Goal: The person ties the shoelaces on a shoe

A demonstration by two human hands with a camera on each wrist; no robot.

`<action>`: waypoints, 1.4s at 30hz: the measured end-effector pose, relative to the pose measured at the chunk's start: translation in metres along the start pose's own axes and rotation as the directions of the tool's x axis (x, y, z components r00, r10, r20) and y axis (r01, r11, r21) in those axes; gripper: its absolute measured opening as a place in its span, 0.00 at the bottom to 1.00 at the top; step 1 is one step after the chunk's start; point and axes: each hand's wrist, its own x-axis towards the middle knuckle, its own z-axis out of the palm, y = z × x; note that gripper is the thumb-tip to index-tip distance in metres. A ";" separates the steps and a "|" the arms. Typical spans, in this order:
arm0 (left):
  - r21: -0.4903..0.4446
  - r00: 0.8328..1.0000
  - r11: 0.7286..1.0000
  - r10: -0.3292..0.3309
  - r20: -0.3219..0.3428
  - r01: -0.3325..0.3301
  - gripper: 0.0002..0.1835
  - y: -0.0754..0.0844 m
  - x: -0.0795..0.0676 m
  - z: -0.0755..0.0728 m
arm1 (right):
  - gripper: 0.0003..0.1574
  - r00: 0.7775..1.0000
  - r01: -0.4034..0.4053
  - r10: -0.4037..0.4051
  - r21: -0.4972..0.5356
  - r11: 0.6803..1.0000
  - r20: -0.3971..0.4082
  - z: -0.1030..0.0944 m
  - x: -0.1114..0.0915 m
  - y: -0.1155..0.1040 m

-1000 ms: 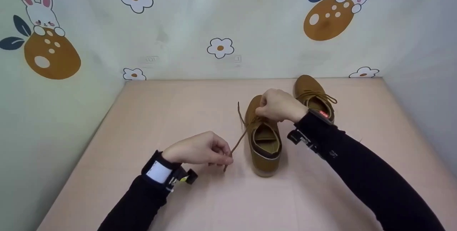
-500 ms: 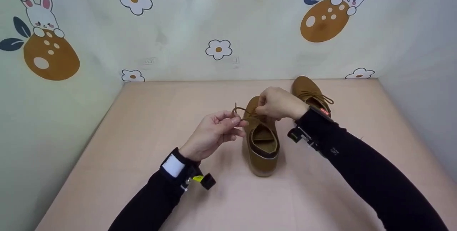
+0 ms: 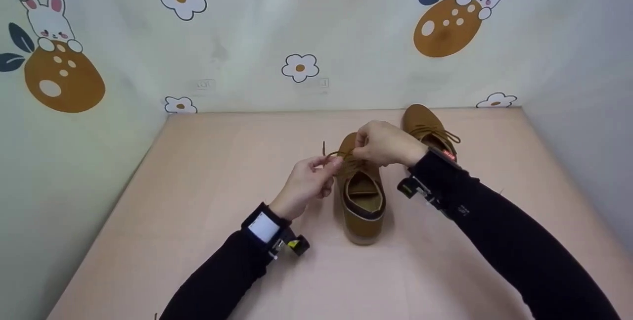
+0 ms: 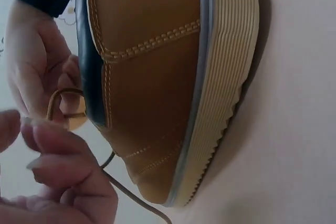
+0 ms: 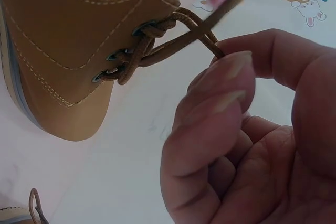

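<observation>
A brown lace-up shoe (image 3: 363, 228) stands on the pink surface, toe pointing away, its opening facing me. Left of its toe, my left hand (image 3: 309, 184) pinches one shoelace (image 3: 336, 153) between thumb and fingers; a loose lace end sticks up just beyond the fingertips. Over the shoe's front my right hand (image 3: 390, 143) pinches a looped part of lace, seen closely in the right wrist view, where the loop (image 5: 189, 18) crosses the other strand above the eyelets. The left wrist view has the left fingers (image 4: 63, 161) beside the shoe's side, the right hand behind.
A matching shoe (image 3: 418, 114), its lace tied in a bow, stands behind and to the right, partly covered by the right wrist. A patterned wall covering (image 3: 247, 63) rises along the back and sides of the pink tabletop (image 3: 222, 161).
My left hand has swung up and right from beside the shoe's heel to near its toe, bringing the lace toward the right hand. The right hand stays almost still over the shoe.
</observation>
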 end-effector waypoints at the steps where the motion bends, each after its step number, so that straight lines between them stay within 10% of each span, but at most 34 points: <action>1: -0.017 1.000 1.000 -0.021 -0.014 0.021 0.24 0.000 0.003 -0.002 | 0.07 1.000 0.000 0.000 0.002 1.000 0.000 0.000 0.000 0.000; 5: -0.074 0.997 0.995 -0.071 -0.009 0.071 0.26 0.001 0.010 -0.012 | 0.07 1.000 -0.001 0.001 0.005 1.000 -0.004 0.000 -0.002 0.000; 10: -0.209 0.984 0.973 -0.061 0.165 0.096 0.19 0.009 0.005 -0.025 | 0.05 1.000 0.014 -0.014 0.009 1.000 -0.004 0.000 -0.002 -0.001; 18: -0.405 0.895 0.903 0.056 0.442 0.143 0.16 0.012 -0.001 -0.033 | 0.05 0.999 0.033 -0.032 0.019 0.999 -0.007 -0.002 -0.003 -0.001; 25: -0.454 0.824 0.889 0.221 0.521 0.049 0.13 0.007 -0.001 -0.032 | 0.05 1.000 0.024 -0.025 0.056 0.998 0.019 -0.001 -0.002 0.000; 34: -0.419 0.951 0.907 0.098 0.295 0.037 0.12 0.004 0.001 -0.019 | 0.05 0.999 0.016 -0.019 0.066 0.998 0.042 -0.002 -0.001 0.001; 42: -0.033 0.977 0.999 0.033 0.211 -0.026 0.12 -0.004 0.002 -0.006 | 0.05 0.999 0.030 -0.032 0.060 0.998 0.031 -0.002 -0.003 0.000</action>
